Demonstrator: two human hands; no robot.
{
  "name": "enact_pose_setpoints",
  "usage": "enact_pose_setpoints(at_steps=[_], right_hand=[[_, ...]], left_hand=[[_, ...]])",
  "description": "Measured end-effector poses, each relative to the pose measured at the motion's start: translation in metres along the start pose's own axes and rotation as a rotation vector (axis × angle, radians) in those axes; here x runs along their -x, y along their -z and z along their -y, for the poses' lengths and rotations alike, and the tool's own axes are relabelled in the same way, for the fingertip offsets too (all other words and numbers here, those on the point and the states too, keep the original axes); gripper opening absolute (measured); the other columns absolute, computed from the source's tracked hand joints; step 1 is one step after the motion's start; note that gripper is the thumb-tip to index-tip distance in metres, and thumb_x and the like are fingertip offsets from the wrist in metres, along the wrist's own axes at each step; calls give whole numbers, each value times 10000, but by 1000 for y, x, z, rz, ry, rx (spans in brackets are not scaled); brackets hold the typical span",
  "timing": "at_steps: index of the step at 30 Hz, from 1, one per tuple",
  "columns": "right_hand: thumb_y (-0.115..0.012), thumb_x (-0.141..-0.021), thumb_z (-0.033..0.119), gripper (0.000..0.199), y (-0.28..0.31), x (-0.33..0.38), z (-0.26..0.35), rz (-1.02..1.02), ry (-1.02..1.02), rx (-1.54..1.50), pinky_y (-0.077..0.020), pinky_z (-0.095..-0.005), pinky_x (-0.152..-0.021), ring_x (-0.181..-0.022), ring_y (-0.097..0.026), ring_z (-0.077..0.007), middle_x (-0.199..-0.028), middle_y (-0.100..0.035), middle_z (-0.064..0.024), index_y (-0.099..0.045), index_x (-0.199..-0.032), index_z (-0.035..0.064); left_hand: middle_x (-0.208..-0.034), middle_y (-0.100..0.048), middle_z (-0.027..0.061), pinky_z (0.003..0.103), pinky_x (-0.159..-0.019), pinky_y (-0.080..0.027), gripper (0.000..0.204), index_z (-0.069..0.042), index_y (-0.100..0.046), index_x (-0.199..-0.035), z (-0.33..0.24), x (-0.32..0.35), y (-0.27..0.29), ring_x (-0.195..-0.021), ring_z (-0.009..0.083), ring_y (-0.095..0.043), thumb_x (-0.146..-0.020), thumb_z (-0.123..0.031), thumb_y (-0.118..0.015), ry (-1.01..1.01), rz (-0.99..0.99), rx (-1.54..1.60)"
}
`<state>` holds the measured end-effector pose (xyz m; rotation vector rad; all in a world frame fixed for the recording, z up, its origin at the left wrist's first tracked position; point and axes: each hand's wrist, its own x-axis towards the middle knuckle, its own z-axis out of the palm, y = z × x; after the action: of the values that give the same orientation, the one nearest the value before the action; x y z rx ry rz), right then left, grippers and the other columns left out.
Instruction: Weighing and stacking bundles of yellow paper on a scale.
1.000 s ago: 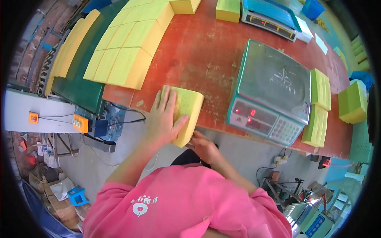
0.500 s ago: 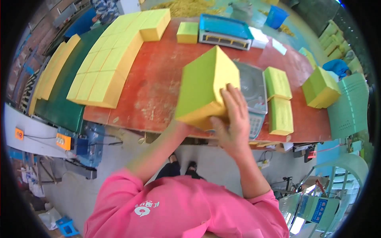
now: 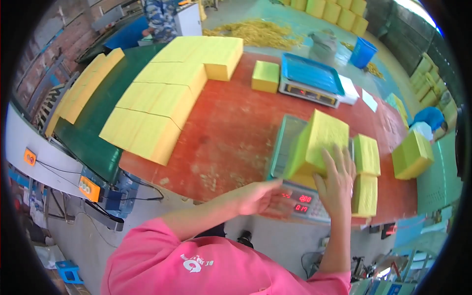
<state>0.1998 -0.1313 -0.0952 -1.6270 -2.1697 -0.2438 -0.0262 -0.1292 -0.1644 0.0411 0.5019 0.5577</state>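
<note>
A thick yellow paper block [image 3: 319, 140] rests on the pan of a digital scale [image 3: 282, 147] at the right front of the red table. My right hand [image 3: 338, 179] lies against the block's near right side, fingers stretched and spread. In front of the block, my left hand [image 3: 265, 199] is apart from it with nothing in it; its fingers are loosely extended and a little blurred. Beside it, red digits glow on the scale's display [image 3: 302, 201]. Two smaller yellow paper blocks [image 3: 366, 155] stand just right of the scale.
Several yellow blocks [image 3: 162, 103] stand in rows on the left of the red table [image 3: 221, 147]. At the back is another scale with a blue tray [image 3: 312, 76], beside a single block [image 3: 265, 76]. Another block [image 3: 413, 155] stands far right. A green belt [image 3: 93, 145] runs along the left.
The large block has come down from my two hands onto the scale, moving right. My left hand has let go and drawn back toward me; my right hand still touches it.
</note>
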Motion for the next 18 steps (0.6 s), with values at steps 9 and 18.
enact_pose_setpoints(at_steps=[9,18], right_hand=[[-703,-786,59,425,-149,16,177,206,138,-870,-457,-439,-999,-1210,-539,-380,-1303,-562,-197,-614,-1201,31],[-682,-799,71,379,-221,17,198,183,-75,-646,-470,-443,-949,-1210,-552,-335,-1287,-585,-128,-630,-1175,70]], left_hand=[[-1255,-619,184,377,-961,-485,692,-8,-510,-1359,-362,36,92,-1143,278,-605,-885,-500,-618,-867,-838,-1668],[-1448,-441,248,466,-1144,-270,948,-23,-444,-1422,-539,-89,84,-1381,382,-365,-799,-731,-547,-924,-1337,-2209]])
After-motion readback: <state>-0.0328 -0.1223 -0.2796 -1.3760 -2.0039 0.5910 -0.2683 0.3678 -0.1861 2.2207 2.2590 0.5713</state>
